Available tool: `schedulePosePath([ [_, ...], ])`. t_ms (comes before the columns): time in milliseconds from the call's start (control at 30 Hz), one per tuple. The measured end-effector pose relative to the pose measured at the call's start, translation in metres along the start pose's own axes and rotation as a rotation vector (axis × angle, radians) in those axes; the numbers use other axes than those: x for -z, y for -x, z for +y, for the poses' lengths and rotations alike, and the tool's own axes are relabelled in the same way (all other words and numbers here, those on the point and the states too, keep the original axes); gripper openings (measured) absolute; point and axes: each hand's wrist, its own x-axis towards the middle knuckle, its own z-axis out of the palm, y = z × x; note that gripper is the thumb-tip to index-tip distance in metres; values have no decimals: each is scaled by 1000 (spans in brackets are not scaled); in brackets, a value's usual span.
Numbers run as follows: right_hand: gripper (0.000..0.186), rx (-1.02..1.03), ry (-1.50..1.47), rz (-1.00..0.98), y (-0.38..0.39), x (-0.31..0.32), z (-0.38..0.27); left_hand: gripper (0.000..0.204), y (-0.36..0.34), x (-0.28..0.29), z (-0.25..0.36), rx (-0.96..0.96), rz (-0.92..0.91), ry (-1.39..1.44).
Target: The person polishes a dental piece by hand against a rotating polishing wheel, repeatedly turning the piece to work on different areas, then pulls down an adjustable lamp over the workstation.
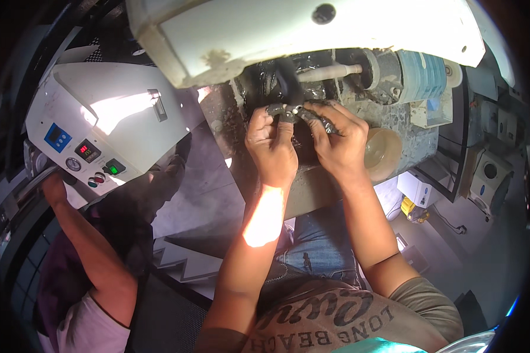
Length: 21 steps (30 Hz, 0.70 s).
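Note:
My left hand and my right hand meet at the fingertips in front of a machine's dirty work area. Both are closed in a pinch on a small pale piece, too small to name. Dark wet slurry coats the fingertips of both hands. Just beyond them is a black, wet part of the machine, partly hidden under the cover. A whitish tapered spindle points toward it from the right.
A white machine cover overhangs my hands. Right of my right hand stands a round translucent bowl; a ribbed bluish cylinder lies beyond. On the left, another person's arm reaches to a white machine with a control panel.

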Motion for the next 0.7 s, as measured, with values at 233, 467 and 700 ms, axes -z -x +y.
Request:
schedulePosePath([
  [233, 25, 25, -3, 28, -4, 3, 1, 19, 3, -5, -5, 56, -1, 78],
  [467, 20, -16, 6, 4, -5, 3, 0, 19, 2, -6, -3, 84, 51, 214],
  [700, 17, -48, -24, -5, -6, 6, -3, 18, 1, -8, 3, 68, 54, 128],
])
